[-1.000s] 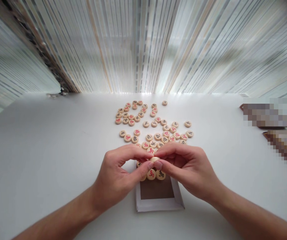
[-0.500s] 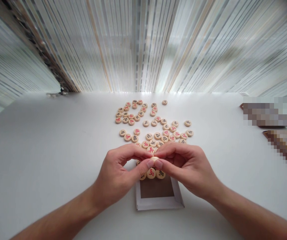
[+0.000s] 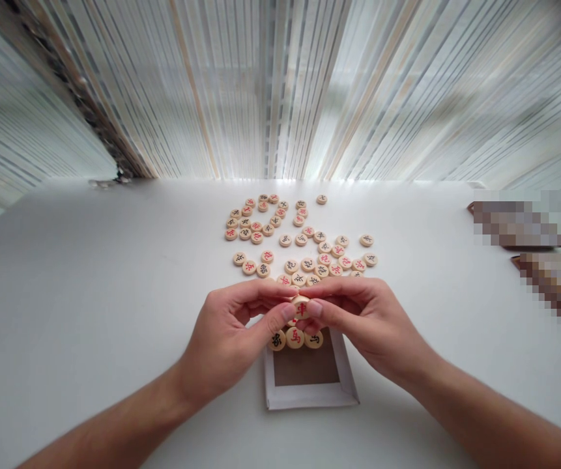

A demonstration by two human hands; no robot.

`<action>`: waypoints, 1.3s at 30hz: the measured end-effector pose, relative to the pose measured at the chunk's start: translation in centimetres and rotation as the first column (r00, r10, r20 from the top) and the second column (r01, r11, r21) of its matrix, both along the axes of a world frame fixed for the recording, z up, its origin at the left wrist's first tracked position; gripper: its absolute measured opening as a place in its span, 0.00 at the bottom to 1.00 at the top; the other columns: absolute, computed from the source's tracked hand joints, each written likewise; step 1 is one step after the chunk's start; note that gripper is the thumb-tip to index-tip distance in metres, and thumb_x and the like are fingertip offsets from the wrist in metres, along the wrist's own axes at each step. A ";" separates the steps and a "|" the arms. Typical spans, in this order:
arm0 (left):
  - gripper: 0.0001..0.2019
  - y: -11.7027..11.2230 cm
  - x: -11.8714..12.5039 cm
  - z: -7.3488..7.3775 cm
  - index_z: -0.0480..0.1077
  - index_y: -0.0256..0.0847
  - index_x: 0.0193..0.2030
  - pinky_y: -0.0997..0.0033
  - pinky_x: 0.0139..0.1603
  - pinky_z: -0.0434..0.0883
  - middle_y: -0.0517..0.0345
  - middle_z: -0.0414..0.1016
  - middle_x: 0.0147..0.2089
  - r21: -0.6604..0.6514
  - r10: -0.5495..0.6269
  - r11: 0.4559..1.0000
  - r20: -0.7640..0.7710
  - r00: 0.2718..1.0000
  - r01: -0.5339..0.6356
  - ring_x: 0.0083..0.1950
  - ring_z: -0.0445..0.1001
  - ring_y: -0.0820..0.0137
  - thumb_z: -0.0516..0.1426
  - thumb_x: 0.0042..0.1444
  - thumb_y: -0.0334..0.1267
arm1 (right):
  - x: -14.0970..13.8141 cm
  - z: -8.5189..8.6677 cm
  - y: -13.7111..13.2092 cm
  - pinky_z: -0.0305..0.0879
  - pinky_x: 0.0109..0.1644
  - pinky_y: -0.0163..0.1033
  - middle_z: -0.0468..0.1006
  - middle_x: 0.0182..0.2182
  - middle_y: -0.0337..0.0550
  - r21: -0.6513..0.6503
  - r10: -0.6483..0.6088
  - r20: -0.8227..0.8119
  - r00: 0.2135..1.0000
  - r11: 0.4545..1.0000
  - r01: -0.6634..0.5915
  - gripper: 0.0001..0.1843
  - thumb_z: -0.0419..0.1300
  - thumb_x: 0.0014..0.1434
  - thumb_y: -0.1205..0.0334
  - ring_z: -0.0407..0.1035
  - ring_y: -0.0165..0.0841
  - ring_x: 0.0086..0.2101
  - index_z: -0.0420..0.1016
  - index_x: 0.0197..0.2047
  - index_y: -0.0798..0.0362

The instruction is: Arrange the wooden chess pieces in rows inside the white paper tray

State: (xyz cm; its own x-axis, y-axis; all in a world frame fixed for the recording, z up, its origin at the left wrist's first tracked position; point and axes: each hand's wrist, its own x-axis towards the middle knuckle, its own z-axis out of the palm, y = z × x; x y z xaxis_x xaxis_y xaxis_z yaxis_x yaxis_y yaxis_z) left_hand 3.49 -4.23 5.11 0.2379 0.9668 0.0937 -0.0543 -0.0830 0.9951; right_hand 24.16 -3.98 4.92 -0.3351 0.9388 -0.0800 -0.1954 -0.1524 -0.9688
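Note:
My left hand [image 3: 231, 332] and my right hand [image 3: 358, 319] meet at the middle of the white table, both pinching one round wooden chess piece [image 3: 301, 307] whose red character faces me. Thumbs and forefingers of both hands close on its rim. Just under the hands lies a shallow white box [image 3: 309, 394] with a brown floor. Three pieces [image 3: 294, 338] stand in a row at the box's far end. Beyond the hands, several loose wooden pieces [image 3: 300, 238] with red or black characters lie scattered on the table.
The white table [image 3: 89, 293] runs back to a wall of pale vertical strips. Two blurred brown objects [image 3: 524, 221] lie at the right edge. A small dark thing [image 3: 99, 184] sits at the table's far left corner.
The pinched piece has been turned so its red face now shows toward me, and both hands have lifted slightly, uncovering the third piece in the box.

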 end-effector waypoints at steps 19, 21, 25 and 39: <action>0.11 0.1 -0.1 0.0 0.87 0.44 0.47 0.75 0.47 0.87 0.55 0.90 0.43 -0.103 -0.055 0.992 0.151 0.987 0.071 0.43 0.90 0.65 0.72 0.59 0.28 | 0.2 0.0 0.0 0.83 0.38 0.29 0.90 0.34 0.43 -0.236 0.025 -0.184 0.983 0.969 -0.069 0.19 0.80 0.57 0.64 0.84 0.30 0.31 0.90 0.52 0.47; 0.11 0.1 0.0 0.1 0.87 0.43 0.48 0.74 0.47 0.87 0.55 0.91 0.43 -0.111 -0.053 0.991 0.154 0.987 0.070 0.43 0.90 0.64 0.72 0.58 0.29 | 0.2 -0.1 0.0 0.82 0.37 0.29 0.90 0.34 0.44 -0.225 0.030 -0.182 0.983 0.972 -0.071 0.20 0.80 0.57 0.64 0.84 0.30 0.32 0.89 0.52 0.48; 0.13 0.0 0.0 0.5 0.88 0.43 0.47 0.76 0.46 0.86 0.55 0.91 0.42 -0.128 -0.045 0.990 0.147 0.988 0.064 0.43 0.90 0.64 0.74 0.55 0.29 | 0.1 -0.2 0.0 0.79 0.33 0.28 0.90 0.34 0.46 -0.198 0.029 -0.158 0.987 0.978 -0.060 0.20 0.81 0.55 0.64 0.83 0.30 0.30 0.90 0.51 0.51; 0.16 0.1 -0.5 0.2 0.89 0.48 0.45 0.85 0.40 0.82 0.61 0.90 0.38 0.139 -0.059 0.989 0.008 0.998 0.058 0.37 0.88 0.73 0.73 0.54 0.23 | -0.1 0.3 -0.2 0.80 0.34 0.26 0.90 0.30 0.46 -0.279 0.076 -0.197 0.977 0.951 -0.130 0.18 0.84 0.46 0.67 0.84 0.31 0.30 0.91 0.42 0.53</action>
